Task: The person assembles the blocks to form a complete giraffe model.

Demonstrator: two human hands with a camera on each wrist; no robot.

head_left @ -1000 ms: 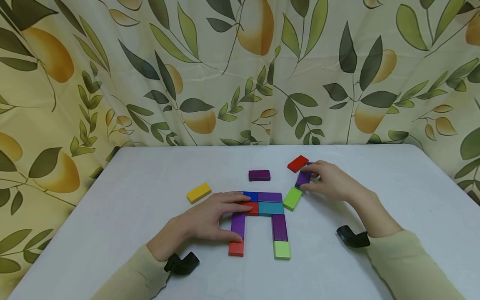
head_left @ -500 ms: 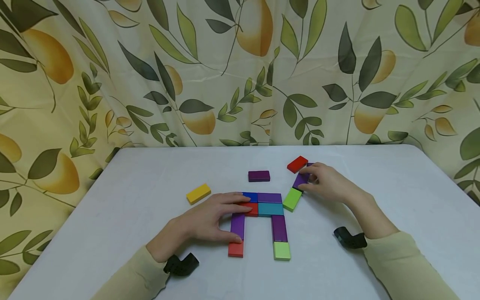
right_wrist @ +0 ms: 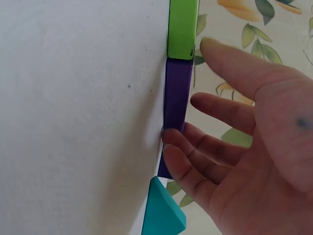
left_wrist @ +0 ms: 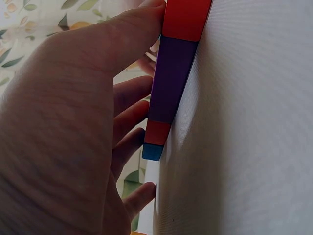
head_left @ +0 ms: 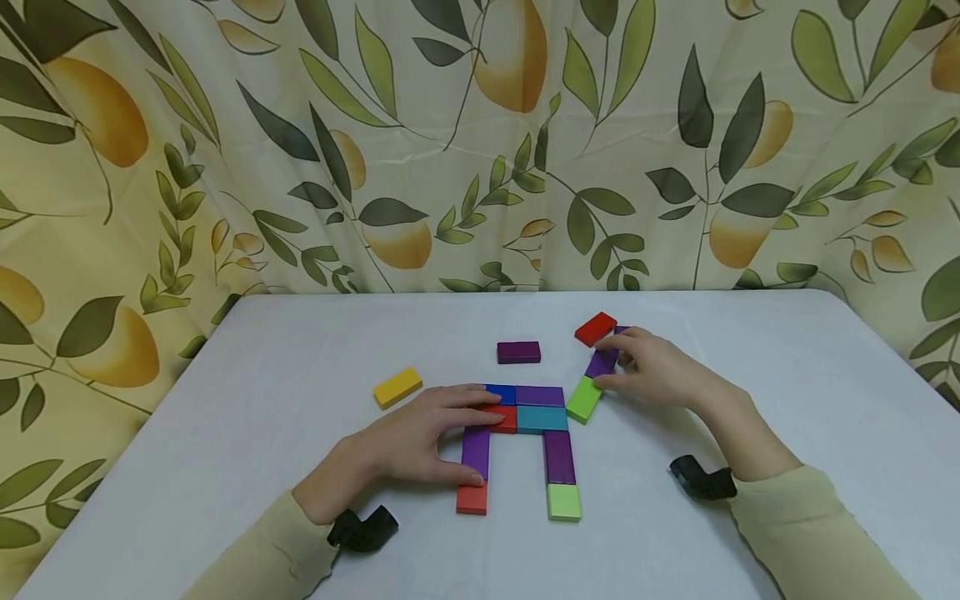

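My left hand [head_left: 420, 433] lies over the left part of a flat block figure, fingers spread. Its fingertips rest on the blue block [head_left: 502, 394] and red block [head_left: 506, 417]; its thumb touches the join of the purple block [head_left: 476, 450] and lower red block [head_left: 472, 499]. My right hand [head_left: 656, 362] is at a slanted row right of the figure. There a purple block [right_wrist: 177, 93] meets a light green block [right_wrist: 182, 32] end to end. Its fingertips touch the purple block, while the thumb is beside the green one. A further purple piece [head_left: 621, 330] is partly hidden by the fingers.
A red block [head_left: 596, 329], a dark purple block [head_left: 518, 352] and a yellow block [head_left: 398, 387] lie around the figure. A teal wedge-shaped block [right_wrist: 164, 210] shows in the right wrist view. A patterned curtain [head_left: 480, 167] hangs behind the white table [head_left: 300, 333].
The purple block at my right hand has slid down-left against the green block. My right thumb has shifted to their join. My left hand has stayed put.
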